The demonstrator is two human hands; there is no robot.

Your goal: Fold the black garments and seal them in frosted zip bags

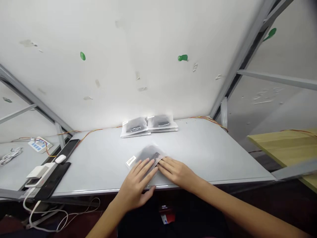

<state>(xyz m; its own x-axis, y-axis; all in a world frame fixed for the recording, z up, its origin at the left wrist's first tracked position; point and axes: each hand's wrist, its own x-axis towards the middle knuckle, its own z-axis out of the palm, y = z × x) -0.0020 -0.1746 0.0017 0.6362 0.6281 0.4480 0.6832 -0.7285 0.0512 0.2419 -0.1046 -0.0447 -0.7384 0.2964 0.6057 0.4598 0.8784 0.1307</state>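
"On the pale table (210, 158), where was the plastic pouch (150, 153)?"

"Near the front edge, lying sideways. The left hand (135, 185) and right hand (177, 172) both pressed it equally, fingers (172, 165) flat and close together, not gripping."

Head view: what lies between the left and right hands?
A frosted plastic bag with something dark inside lies between the left hand and the right hand, in the head view.
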